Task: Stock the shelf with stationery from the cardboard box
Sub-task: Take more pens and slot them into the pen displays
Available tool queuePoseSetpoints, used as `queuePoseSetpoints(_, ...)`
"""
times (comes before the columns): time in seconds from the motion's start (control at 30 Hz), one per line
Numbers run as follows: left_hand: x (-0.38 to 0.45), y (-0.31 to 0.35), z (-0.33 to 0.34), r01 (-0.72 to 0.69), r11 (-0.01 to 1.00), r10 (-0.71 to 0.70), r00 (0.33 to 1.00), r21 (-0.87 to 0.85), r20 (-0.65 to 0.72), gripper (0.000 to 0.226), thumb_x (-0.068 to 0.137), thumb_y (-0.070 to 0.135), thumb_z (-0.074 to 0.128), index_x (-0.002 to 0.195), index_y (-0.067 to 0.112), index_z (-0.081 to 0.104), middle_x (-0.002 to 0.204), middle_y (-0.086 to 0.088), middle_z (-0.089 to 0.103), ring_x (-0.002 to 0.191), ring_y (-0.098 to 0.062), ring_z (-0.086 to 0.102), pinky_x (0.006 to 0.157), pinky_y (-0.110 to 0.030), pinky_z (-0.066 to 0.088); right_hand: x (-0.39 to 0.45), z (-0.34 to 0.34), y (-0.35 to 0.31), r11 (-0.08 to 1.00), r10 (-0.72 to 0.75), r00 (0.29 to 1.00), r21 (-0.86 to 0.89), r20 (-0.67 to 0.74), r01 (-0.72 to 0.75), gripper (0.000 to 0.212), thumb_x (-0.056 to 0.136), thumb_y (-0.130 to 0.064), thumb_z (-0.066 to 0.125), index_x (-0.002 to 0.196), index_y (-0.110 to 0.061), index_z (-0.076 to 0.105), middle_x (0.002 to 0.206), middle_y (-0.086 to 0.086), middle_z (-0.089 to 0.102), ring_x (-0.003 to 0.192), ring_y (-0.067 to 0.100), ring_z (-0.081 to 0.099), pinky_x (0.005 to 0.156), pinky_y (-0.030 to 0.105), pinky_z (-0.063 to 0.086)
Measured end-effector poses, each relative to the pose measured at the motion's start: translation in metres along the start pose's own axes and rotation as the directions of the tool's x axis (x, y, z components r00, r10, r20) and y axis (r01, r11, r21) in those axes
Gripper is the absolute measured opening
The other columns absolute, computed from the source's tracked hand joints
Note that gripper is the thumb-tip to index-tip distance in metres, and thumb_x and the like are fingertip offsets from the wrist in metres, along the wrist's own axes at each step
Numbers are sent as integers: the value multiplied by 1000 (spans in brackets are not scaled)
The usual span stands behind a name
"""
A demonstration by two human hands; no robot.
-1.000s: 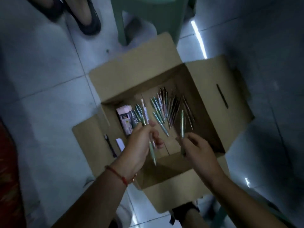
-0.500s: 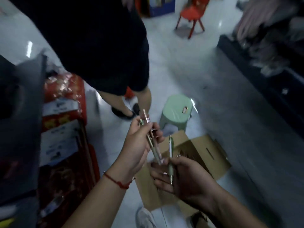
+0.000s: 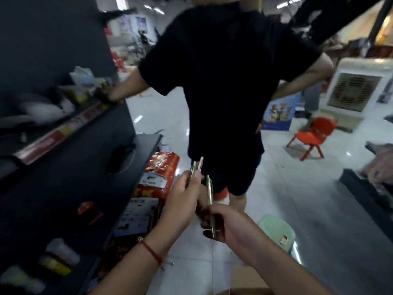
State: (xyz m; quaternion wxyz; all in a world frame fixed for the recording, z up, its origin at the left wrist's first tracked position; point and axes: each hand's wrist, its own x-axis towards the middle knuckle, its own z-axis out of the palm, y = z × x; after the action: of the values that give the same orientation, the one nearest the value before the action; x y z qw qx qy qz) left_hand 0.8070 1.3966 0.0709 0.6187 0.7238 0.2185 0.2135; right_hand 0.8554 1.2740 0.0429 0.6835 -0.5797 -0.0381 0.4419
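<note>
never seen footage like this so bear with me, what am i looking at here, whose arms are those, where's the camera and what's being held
There is no machine here. The camera sits on a person's head and looks forward and down, so the two arms at the bottom are the wearer's own. The left hand, with a red string at the wrist, grips a small bunch of pens. The right hand pinches one green pen, held upright. On the left stands a dark shelf with blurred goods on it. Another person in black stands just ahead, one hand on the shelf. A corner of the cardboard box shows at the bottom, beside a pale green stool.
</note>
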Motion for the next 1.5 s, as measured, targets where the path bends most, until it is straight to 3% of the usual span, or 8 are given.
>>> queuePoseSetpoints(0.27, -56, 31, -67, -41, 953, 86, 987, 301, -138, 28, 98, 43, 47, 75, 31, 57, 61, 15, 58, 55, -1, 52, 61, -28, 41, -40, 23, -59, 916, -168, 956, -320, 240, 242, 20, 95, -11, 56, 103, -19, 72, 71, -2, 69, 69, 11, 65, 60, 23, 48)
queuePoseSetpoints(0.4, -88, 54, -93, -96, 887, 175, 975, 453, -137, 13, 102, 30, 45, 104, 35, 57, 72, 28, 61, 65, 9, 56, 58, -11, 39, -52, 49, -81, 858, -204, 922, -394, 328, 330, 23, 89, -9, 54, 86, -20, 74, 71, 5, 63, 66, 18, 60, 64, 31, 48)
queuePoseSetpoints(0.63, -177, 81, -165, -14, 677, 216, 959, 736, -181, 28, 98, 56, 29, 124, 63, 34, 75, 29, 64, 63, 4, 61, 53, -21, 47, -72, 138, -65, 758, -181, 837, -468, 517, 454, 29, 94, -18, 49, 72, -20, 68, 67, -1, 53, 56, 11, 49, 53, 24, 40)
queuePoseSetpoints(0.77, -239, 76, -222, 98, 525, 258, 928, 845, -268, 35, 99, 53, 32, 133, 55, 34, 99, 26, 63, 76, 7, 59, 68, -18, 48, -100, 201, -30, 687, -109, 715, -468, 691, 556, 37, 99, -41, 50, 86, -12, 69, 67, -4, 52, 58, 7, 48, 54, 19, 39)
queuePoseSetpoints(0.93, -343, 47, -317, 275, 354, 331, 857, 894, -395, 42, 97, 56, 39, 138, 50, 37, 121, 27, 56, 101, 1, 58, 81, -23, 50, -123, 302, 45, 697, 43, 505, -388, 862, 603, 23, 101, -20, 51, 118, -19, 67, 80, -6, 68, 73, 14, 62, 73, 29, 51)
queuePoseSetpoints(1.13, -486, 15, -444, 433, 88, 329, 837, 897, -437, 45, 95, 56, 37, 138, 46, 44, 87, 21, 52, 63, -2, 52, 48, -16, 38, -173, 446, 143, 540, 157, 328, -359, 932, 761, 2, 91, -18, 66, 92, -17, 68, 77, -6, 65, 75, 10, 65, 72, 26, 53)
queuePoseSetpoints(1.3, -584, 6, -525, 548, 12, 367, 776, 837, -513, 46, 98, 57, 33, 135, 38, 51, 78, 19, 49, 52, -5, 47, 42, -14, 27, -227, 558, 210, 623, 145, 179, -231, 973, 748, 18, 86, -36, 71, 76, -22, 63, 70, -1, 54, 67, 13, 51, 66, 26, 42)
queuePoseSetpoints(1.5, -672, -4, -598, 704, -20, 439, 644, 710, -627, 45, 97, 55, 29, 128, 35, 54, 98, 4, 70, 63, -23, 66, 45, -30, 47, -279, 668, 250, 918, 42, 280, -148, 959, 367, 11, 91, -11, 63, 84, -15, 70, 70, 3, 64, 62, 13, 59, 51, 22, 46)
